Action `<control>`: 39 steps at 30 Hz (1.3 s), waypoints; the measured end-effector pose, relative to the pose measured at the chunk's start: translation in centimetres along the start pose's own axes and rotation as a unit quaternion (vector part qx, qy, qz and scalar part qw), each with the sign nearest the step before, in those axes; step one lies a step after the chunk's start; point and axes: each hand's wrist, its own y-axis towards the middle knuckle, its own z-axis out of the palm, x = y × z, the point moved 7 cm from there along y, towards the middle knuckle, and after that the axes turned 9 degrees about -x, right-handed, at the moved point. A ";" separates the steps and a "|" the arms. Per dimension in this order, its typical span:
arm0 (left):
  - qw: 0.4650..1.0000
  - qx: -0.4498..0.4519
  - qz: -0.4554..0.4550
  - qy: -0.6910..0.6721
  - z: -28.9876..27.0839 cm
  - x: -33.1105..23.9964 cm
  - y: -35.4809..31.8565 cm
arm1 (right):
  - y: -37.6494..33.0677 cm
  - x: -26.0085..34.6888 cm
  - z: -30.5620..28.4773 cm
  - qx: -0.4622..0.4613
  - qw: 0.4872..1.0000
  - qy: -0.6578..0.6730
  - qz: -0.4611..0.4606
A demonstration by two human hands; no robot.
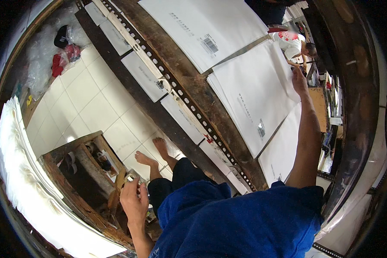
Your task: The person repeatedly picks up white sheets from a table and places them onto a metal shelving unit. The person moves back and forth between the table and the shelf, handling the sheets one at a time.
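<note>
My right arm stretches out over a slanted rail. The right hand is closed at the far right edge of a stack of white printed sheets, and the top sheet's edge bends up beside it. My left hand hangs low at the left, above the wooden stand. Its fingers are curled around something small, which I cannot make out. Another stack of white sheets lies beyond the first, and a third white stack lies nearer to me.
A perforated metal strip runs beside the stacks. At the left are a worn wooden stand and a thick pile of white sheets. Clear plastic lies on the tiled floor. Another person bends over at the upper right.
</note>
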 end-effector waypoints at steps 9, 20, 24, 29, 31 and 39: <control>1.000 -0.009 0.009 -0.002 1.4 -0.6 1.0 | 1.7 -3.2 2.6 0.006 0.996 0.070 0.060; 0.999 -0.034 0.018 -0.023 -1.6 2.3 -0.3 | 4.0 -9.9 3.9 -0.035 0.951 0.307 0.002; 0.992 -0.115 0.034 0.031 -5.6 0.9 -0.5 | 3.5 -2.6 5.1 -0.118 0.988 0.085 -0.060; 0.948 -0.311 -0.002 0.070 -14.7 2.4 -2.1 | 4.4 14.0 1.3 -0.151 0.971 0.161 -0.086; 0.914 -0.391 -0.048 0.102 -18.7 3.7 -3.5 | 5.0 20.3 0.7 -0.133 0.961 0.217 -0.110; 0.686 -0.576 -0.362 0.260 -29.9 18.4 -12.3 | 2.4 50.6 -1.2 0.051 0.872 0.444 -0.198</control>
